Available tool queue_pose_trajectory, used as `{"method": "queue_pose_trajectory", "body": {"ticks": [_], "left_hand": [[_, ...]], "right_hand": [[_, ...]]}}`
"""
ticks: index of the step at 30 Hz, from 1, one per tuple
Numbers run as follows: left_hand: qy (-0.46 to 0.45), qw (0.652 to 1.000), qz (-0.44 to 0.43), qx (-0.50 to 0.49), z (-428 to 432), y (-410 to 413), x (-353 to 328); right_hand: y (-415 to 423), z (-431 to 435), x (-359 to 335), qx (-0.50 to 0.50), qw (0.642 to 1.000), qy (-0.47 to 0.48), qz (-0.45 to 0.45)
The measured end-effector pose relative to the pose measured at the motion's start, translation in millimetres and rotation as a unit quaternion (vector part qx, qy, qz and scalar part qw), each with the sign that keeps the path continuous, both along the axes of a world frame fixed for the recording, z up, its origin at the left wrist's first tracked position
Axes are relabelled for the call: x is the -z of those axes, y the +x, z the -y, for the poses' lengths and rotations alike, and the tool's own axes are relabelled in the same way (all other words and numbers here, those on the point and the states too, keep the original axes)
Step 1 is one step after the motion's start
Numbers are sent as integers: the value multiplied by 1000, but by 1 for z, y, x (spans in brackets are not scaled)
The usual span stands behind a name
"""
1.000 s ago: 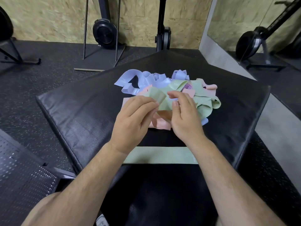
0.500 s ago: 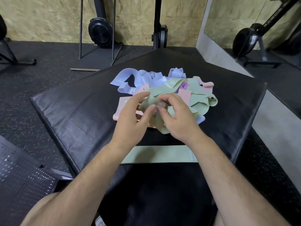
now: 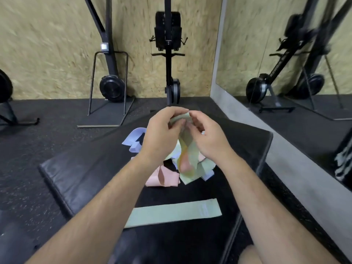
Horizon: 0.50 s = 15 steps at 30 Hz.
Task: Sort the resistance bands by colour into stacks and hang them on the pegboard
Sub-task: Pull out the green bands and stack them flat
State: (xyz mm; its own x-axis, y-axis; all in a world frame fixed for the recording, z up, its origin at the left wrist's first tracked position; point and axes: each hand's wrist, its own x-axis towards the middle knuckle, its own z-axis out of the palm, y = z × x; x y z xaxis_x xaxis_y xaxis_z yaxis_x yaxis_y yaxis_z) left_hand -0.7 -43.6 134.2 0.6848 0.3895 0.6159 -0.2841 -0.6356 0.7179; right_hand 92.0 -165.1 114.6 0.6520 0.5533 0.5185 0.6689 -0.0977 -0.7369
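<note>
Both grips have come up off the heap since half a second ago – the green band that was bunched low among the others now dangles from them, its loop hanging down in front of the pile and its lower end apparently just reaching it. My left grip is pinched on the band's top edge, and my right grip is pinched on the same edge just beside it, fingertips nearly meeting. I read that close two-point hold as a way to let the loop fall open and untwist under its own weight, so it can be laid out straight. A flat green band already lies stretched across the near part of the padded black surface, well apart from the heap; that looks like the start of the green stack, set close to me so the unsorted tangle stays separate. Left in the heap, a pink band is crumpled at the near side and a lavender band pokes out to the left behind my wrist. The view is blurred, and I cannot make out the pegboard – hanging seems a long way off yet.
</note>
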Motion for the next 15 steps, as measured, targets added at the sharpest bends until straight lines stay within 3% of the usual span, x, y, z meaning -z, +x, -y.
{"method": "queue_pose_trajectory", "body": {"ticks": [7,15], "left_hand": [[28,999,37,7,26,-10,-69],[59,998,15,1,40,-44,-76]], "right_hand": [[-22,32,-72,-39,995,94,-11],[-49,41,-66,-37,993,62,-89]]}}
